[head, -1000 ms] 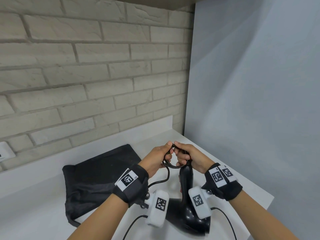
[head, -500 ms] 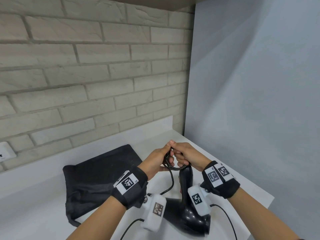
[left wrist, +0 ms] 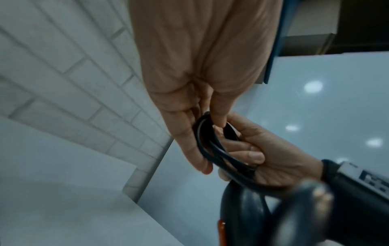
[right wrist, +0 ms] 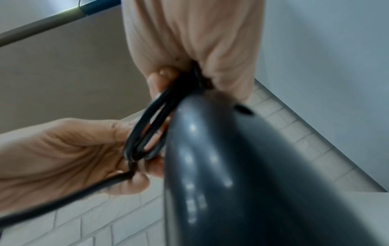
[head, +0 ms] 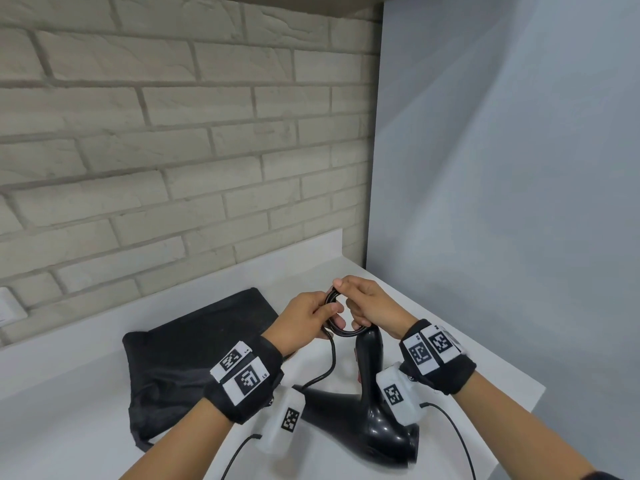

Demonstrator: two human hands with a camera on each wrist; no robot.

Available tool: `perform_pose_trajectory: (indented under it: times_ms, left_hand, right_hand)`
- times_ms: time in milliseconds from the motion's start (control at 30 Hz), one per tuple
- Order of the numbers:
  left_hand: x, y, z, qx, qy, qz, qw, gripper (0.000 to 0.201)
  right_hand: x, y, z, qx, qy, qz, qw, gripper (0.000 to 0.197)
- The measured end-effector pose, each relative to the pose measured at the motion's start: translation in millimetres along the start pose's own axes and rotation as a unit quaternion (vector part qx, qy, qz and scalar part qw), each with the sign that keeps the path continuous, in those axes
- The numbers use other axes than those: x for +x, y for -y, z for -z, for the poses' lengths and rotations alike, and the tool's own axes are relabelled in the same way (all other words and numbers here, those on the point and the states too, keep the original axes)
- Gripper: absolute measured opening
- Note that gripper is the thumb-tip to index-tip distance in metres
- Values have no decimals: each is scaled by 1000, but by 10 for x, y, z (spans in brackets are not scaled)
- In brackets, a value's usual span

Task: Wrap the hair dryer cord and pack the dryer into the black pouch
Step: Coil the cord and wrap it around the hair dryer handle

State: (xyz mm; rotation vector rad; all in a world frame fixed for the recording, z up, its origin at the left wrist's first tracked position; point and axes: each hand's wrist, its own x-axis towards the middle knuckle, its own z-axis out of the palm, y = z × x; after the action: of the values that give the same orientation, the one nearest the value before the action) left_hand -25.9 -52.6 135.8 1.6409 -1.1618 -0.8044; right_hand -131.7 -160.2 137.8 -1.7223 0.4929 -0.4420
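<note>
A glossy black hair dryer (head: 372,407) lies on the white counter (head: 86,434) with its handle (head: 370,351) pointing away from me. Just beyond the handle's end, the black cord is wound into a small coil (head: 341,332). My left hand (head: 308,318) pinches the coil's left side between thumb and fingers. My right hand (head: 363,303) grips the coil's top and right side. From the left wrist the coil (left wrist: 212,146) sits between both hands; from the right wrist the cord loops (right wrist: 147,129) lie beside the dryer handle (right wrist: 231,166). A loose stretch of cord (head: 329,367) trails down from the coil. The black pouch (head: 187,355) lies flat to the left.
A brick wall (head: 173,133) runs along the back and a plain grey wall (head: 502,202) closes the right side. A white socket plate (head: 8,308) sits at the far left on the wall. The counter's front right edge (head: 533,396) is near my right wrist.
Both hands have shifted slightly up and away from me with the coil. The left thumb now lies across the coil's left side; the trailing cord hangs more slack.
</note>
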Motion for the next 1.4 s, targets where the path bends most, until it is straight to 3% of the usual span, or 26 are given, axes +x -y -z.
perform_pose_trajectory:
  times_ms: [267, 433, 767, 933, 1067, 1133, 1200, 1267, 1400]
  left_hand:
    - [-14, -48, 59, 62, 18, 4, 998, 22]
    - [-6, -91, 119, 92, 42, 1, 995, 27]
    - [-4, -31, 107, 37, 15, -3, 999, 32]
    - [-115, 77, 202, -21, 24, 25, 999, 22]
    - [-398, 500, 355, 47, 69, 43, 996, 22]
    - [-564, 768, 461, 134, 81, 45, 987, 26]
    - [-699, 994, 520, 264, 54, 56, 961, 44]
    - [-782, 1142, 466, 349, 25, 47, 936, 50]
    - [-722, 1287, 102, 388, 28, 11, 921, 48]
  right_hand:
    - [20, -32, -16, 2, -14, 24, 1000, 33]
    - [14, -54, -7, -5, -6, 50, 999, 18]
    - [47, -45, -17, -50, -38, 65, 996, 28]
    - [71, -84, 5, -22, -66, 69, 995, 31]
    - [99, -139, 59, -20, -83, 68, 994, 31]
    - [110, -155, 83, -16, -89, 64, 994, 31]
    - [114, -162, 95, -12, -91, 61, 994, 32]
    - [115, -158, 87, -10, -90, 59, 994, 33]
    - [110, -132, 57, -11, -87, 58, 994, 35]
